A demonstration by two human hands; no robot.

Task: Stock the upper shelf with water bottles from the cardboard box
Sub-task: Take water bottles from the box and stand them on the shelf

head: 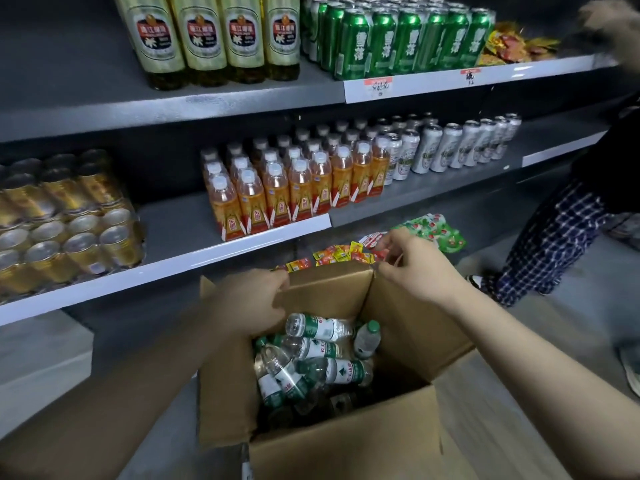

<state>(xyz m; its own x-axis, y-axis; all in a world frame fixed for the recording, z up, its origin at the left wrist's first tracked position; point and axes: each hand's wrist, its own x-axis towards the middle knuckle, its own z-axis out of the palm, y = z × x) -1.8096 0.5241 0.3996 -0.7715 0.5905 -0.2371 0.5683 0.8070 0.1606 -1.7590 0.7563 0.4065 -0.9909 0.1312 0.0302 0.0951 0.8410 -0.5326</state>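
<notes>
Water bottles (pixel 313 358) lie in the cardboard box (pixel 346 441) before shelves (pixel 242 247).

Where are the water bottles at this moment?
In the head view, the water bottles lie jumbled inside the open cardboard box at bottom centre, below the left hand and right hand, which grip the box's far flaps.

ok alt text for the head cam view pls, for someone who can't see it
Two hands hold open a cardboard box of water bottles: the left hand grips the far flap and the right hand pinches the box's far right corner. Behind are grey shelves of bottled drinks and cans.
</notes>
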